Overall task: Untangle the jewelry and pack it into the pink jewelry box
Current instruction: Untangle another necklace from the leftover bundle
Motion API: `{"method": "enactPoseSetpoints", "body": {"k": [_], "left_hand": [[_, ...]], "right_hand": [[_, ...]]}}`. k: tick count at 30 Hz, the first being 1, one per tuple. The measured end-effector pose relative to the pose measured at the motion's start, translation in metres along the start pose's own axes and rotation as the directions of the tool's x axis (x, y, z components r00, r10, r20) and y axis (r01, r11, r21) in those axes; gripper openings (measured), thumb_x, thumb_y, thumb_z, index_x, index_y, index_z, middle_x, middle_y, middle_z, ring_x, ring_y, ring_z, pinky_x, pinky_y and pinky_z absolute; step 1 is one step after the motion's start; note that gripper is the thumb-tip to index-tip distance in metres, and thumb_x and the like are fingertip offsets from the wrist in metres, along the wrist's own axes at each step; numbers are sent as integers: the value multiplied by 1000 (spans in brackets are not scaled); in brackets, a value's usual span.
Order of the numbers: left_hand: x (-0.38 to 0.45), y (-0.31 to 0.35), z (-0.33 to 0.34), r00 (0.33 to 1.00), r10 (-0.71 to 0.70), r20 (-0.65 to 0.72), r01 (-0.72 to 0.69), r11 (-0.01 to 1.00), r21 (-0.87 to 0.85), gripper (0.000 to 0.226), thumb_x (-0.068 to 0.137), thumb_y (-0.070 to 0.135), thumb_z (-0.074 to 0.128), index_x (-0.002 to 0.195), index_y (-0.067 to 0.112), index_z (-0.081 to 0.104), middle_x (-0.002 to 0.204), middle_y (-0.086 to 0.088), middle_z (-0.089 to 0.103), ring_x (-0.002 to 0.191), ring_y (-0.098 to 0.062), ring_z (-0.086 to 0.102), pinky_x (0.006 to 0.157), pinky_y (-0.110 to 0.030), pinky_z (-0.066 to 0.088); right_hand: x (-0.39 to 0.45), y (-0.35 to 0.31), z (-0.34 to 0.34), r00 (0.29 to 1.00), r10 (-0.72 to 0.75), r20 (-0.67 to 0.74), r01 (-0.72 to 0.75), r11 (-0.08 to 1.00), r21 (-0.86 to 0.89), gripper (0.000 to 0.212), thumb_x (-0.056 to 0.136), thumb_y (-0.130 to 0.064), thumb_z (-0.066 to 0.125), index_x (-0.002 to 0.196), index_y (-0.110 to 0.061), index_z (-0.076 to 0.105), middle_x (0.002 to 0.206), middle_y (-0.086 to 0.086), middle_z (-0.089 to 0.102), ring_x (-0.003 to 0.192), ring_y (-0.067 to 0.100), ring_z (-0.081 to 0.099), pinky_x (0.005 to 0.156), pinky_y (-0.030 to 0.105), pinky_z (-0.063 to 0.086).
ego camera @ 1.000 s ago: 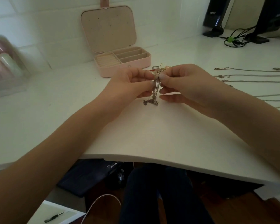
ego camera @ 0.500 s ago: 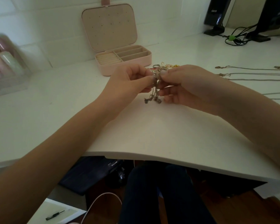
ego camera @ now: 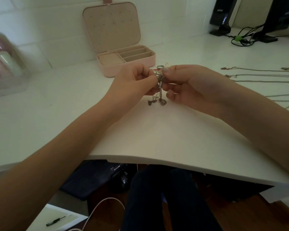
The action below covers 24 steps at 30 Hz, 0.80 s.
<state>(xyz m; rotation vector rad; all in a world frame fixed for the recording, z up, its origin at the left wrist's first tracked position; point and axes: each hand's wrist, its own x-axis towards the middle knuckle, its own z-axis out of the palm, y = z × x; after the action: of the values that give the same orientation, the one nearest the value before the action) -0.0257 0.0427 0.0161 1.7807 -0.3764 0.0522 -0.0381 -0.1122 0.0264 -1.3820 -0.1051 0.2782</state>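
Table (ego camera: 140,139) is white, with the pink box (ego camera: 123,62) open by the tiled wall and chains (ego camera: 257,75) laid out at right. Both hands, left (ego camera: 133,80) and right (ego camera: 190,84), have fingers curled, pinching the jewelry tangle (ego camera: 159,87) just above the table.

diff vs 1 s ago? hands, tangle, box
Little changed. The left hand and right hand keep their pinch grip on the jewelry tangle; the hands closed in slightly around it. Its loose ends still dangle just above the white table. Nothing let go. The pink jewelry box stays open behind them, and the chains at right lie as before.
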Motion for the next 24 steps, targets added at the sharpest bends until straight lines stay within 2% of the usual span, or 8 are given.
{"method": "enactPoseSetpoints", "body": {"k": [4, 13, 14, 16, 18, 19, 22, 24], "left_hand": [[1, 0, -1, 1000, -30, -8, 30, 999, -14, 19, 90, 0, 55, 73, 8, 57, 63, 1, 66, 62, -9, 65, 69, -22, 56], [0, 2, -1, 997, -73, 12, 73, 995, -68, 25, 92, 0, 51, 71, 9, 59, 63, 2, 68, 64, -10, 65, 69, -22, 56], [0, 3, -1, 998, -66, -10, 65, 993, -101, 25, 92, -1, 51, 70, 9, 59, 63, 2, 68, 65, -10, 65, 71, -23, 57], [1, 4, -5, 996, -69, -64, 56, 980, -191, 24, 91, -2, 50, 71, 8, 60, 65, 1, 67, 69, -12, 65, 74, -24, 56], [2, 4, -6, 993, -83, -90, 58, 967, -246, 23, 92, 0, 50, 73, 9, 60, 67, 1, 67, 71, -12, 65, 73, -24, 55], [3, 4, -6, 992, -87, -91, 61, 963, -261, 22, 93, 0, 50, 74, 9, 59, 67, 1, 67, 70, -12, 65, 72, -23, 54], [2, 2, -5, 993, -96, -74, 73, 960, -270, 20, 95, 3, 49, 78, 10, 56, 69, 2, 65, 69, -9, 65, 71, -23, 54], [2, 1, -4, 993, -108, -48, 91, 957, -276, 19, 96, 5, 49, 79, 12, 55, 70, 3, 65, 70, -7, 64, 69, -22, 54]], "right_hand": [[2, 1, 1, 999, -4, -47, 10, 990, 141, 14, 95, -10, 54, 83, -10, 59, 73, -1, 62, 64, 6, 56, 52, 14, 42], [3, 0, -1, 997, -46, -64, 58, 978, 202, 18, 96, -7, 53, 78, -10, 53, 64, -1, 61, 56, 6, 51, 48, 14, 36], [3, -1, -2, 996, -62, -69, 72, 987, 146, 15, 95, -6, 55, 80, -10, 55, 63, -1, 61, 55, 6, 49, 48, 15, 37], [0, -1, -5, 991, -115, -69, 105, 986, -128, 5, 92, -6, 60, 89, -9, 60, 64, -1, 62, 55, 6, 51, 52, 16, 43], [-3, 1, -4, 988, -151, -41, 124, 916, -381, 5, 90, -9, 64, 95, -10, 64, 64, -3, 65, 56, 3, 56, 58, 15, 47], [-4, 2, -2, 986, -167, -27, 137, 883, -449, 5, 90, -9, 64, 94, -12, 65, 64, -4, 65, 57, 2, 57, 60, 15, 49], [-4, 1, 2, 975, -221, -40, 164, 824, -542, 9, 90, -10, 65, 86, -17, 69, 64, -6, 66, 58, 3, 57, 62, 15, 50], [-3, 1, 1, 972, -223, -67, 155, 835, -529, 9, 90, -13, 65, 84, -18, 69, 65, -6, 66, 58, 2, 57, 61, 14, 50]]}}
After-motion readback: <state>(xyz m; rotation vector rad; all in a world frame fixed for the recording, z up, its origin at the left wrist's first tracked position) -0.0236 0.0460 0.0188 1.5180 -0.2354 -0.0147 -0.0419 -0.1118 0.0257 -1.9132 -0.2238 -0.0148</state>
